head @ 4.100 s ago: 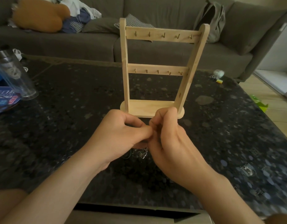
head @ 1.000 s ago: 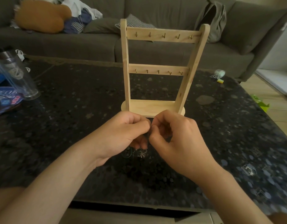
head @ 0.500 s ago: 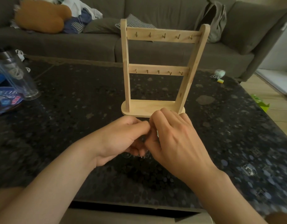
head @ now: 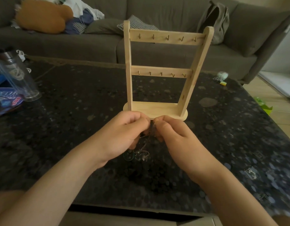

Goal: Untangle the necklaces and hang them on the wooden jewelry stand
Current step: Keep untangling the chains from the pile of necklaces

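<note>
Fingertips of my left hand (head: 123, 132) and my right hand (head: 173, 137) meet knuckle to knuckle, curled tight, each pinching the thin chain of the necklaces (head: 143, 154) where it runs between them. Below my fingers the rest of the tangle drops and gathers on the dark speckled table (head: 75, 111), just by my left palm. Just beyond my knuckles stands the wooden jewelry stand (head: 159, 110), upright, its two rows of hooks (head: 167, 37) above my fingers.
</note>
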Demonstrator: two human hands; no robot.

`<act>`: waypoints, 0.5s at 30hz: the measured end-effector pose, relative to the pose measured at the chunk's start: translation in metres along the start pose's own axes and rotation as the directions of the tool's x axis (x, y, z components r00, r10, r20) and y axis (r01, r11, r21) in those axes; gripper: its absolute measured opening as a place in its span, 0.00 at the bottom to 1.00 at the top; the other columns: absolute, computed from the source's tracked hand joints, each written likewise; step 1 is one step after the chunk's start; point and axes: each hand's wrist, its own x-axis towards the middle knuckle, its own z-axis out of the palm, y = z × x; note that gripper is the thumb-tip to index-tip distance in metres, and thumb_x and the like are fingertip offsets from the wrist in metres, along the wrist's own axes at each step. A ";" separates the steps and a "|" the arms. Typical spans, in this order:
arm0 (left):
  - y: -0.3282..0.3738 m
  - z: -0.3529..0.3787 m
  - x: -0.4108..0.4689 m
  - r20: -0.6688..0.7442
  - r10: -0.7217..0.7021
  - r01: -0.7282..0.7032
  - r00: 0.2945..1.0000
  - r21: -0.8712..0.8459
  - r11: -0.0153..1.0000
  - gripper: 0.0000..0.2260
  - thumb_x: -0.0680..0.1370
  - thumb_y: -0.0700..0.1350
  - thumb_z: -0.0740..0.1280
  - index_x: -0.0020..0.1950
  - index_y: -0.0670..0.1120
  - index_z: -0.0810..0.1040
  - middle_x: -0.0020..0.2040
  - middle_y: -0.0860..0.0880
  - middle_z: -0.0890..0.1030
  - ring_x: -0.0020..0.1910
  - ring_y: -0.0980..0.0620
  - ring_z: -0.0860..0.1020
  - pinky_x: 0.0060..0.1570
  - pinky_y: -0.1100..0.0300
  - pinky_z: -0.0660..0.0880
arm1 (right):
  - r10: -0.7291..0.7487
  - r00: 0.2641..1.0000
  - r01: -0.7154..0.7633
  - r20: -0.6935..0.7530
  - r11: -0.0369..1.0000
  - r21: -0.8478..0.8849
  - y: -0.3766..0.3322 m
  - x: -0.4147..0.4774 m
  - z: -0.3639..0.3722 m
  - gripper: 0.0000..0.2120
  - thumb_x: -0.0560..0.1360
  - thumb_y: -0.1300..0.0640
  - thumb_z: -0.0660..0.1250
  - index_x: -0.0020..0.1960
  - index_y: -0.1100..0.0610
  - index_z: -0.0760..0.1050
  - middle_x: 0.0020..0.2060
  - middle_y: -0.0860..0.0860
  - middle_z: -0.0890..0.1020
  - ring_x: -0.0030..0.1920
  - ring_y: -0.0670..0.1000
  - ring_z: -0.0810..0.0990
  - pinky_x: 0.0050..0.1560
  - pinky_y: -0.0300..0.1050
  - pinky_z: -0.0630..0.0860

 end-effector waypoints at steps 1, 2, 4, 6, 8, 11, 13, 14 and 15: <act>0.000 -0.001 -0.001 -0.016 0.008 -0.008 1.000 0.002 1.000 0.12 0.87 0.46 0.64 0.52 0.42 0.84 0.38 0.45 0.70 0.34 0.50 0.66 0.40 0.48 0.66 | 0.017 1.000 -0.017 0.002 1.000 0.011 0.000 0.000 -0.001 0.20 0.88 0.54 0.57 0.39 0.49 0.75 0.32 0.43 0.72 0.34 0.42 0.70 0.36 0.32 0.69; 0.001 -0.002 -0.002 -0.026 0.023 -0.022 0.999 0.008 1.000 0.12 0.86 0.46 0.65 0.49 0.45 0.85 0.38 0.45 0.72 0.34 0.50 0.68 0.42 0.48 0.67 | 0.036 0.999 -0.036 0.002 0.999 0.019 0.000 0.000 -0.001 0.22 0.88 0.53 0.57 0.36 0.47 0.75 0.33 0.45 0.72 0.34 0.42 0.69 0.36 0.33 0.69; 0.002 -0.004 -0.003 -0.045 0.079 -0.078 0.996 0.044 0.996 0.10 0.85 0.48 0.68 0.47 0.49 0.86 0.37 0.47 0.77 0.34 0.51 0.73 0.45 0.51 0.72 | 0.069 0.998 -0.069 -0.005 0.997 0.038 0.001 0.000 -0.003 0.22 0.88 0.52 0.57 0.35 0.48 0.74 0.34 0.46 0.72 0.34 0.43 0.69 0.34 0.33 0.69; 0.004 -0.004 -0.004 -0.070 0.151 -0.147 0.986 0.060 0.987 0.06 0.82 0.47 0.72 0.47 0.51 0.88 0.38 0.54 0.84 0.37 0.56 0.80 0.48 0.55 0.78 | 0.084 0.996 -0.083 -0.017 0.995 0.056 0.001 0.000 -0.004 0.21 0.87 0.52 0.58 0.36 0.50 0.74 0.33 0.46 0.72 0.33 0.42 0.69 0.33 0.32 0.69; 0.003 -0.003 -0.004 -0.103 0.196 -0.189 0.975 0.070 0.979 0.02 0.79 0.47 0.76 0.48 0.53 0.89 0.44 0.55 0.88 0.43 0.56 0.86 0.52 0.53 0.84 | 0.086 0.996 -0.085 -0.017 0.994 0.073 0.001 0.001 -0.004 0.21 0.87 0.53 0.58 0.37 0.50 0.75 0.33 0.45 0.73 0.33 0.41 0.70 0.34 0.31 0.70; 0.002 -0.002 -0.004 -0.125 0.275 -0.254 0.953 0.162 0.953 0.02 0.77 0.48 0.79 0.48 0.55 0.89 0.45 0.56 0.89 0.47 0.52 0.88 0.54 0.47 0.86 | 0.089 0.996 -0.089 -0.006 0.994 0.057 0.001 0.000 -0.003 0.19 0.87 0.53 0.58 0.38 0.53 0.76 0.34 0.48 0.72 0.35 0.44 0.69 0.35 0.33 0.69; 0.000 -0.001 -0.004 -0.135 0.327 -0.295 0.935 0.212 0.932 0.01 0.77 0.50 0.78 0.47 0.56 0.89 0.45 0.57 0.88 0.46 0.52 0.87 0.52 0.47 0.85 | 0.102 0.995 -0.102 -0.012 0.994 0.027 0.002 -0.001 -0.004 0.18 0.87 0.52 0.59 0.40 0.53 0.75 0.34 0.49 0.71 0.34 0.44 0.68 0.33 0.34 0.68; -0.001 -0.001 -0.003 -0.142 0.343 -0.306 0.928 0.233 0.923 0.01 0.77 0.50 0.77 0.47 0.56 0.89 0.45 0.58 0.88 0.46 0.53 0.86 0.50 0.50 0.84 | 0.106 0.994 -0.105 -0.016 0.994 0.013 0.001 -0.001 -0.004 0.19 0.87 0.52 0.59 0.39 0.53 0.75 0.34 0.49 0.71 0.33 0.44 0.68 0.32 0.34 0.68; -0.001 -0.001 -0.003 -0.147 0.355 -0.311 0.923 0.255 0.916 0.01 0.77 0.51 0.76 0.47 0.56 0.89 0.45 0.59 0.87 0.47 0.55 0.85 0.49 0.53 0.83 | 0.108 0.994 -0.108 -0.016 0.994 0.003 0.001 0.000 -0.005 0.19 0.87 0.52 0.59 0.39 0.53 0.75 0.34 0.50 0.71 0.33 0.45 0.67 0.31 0.34 0.67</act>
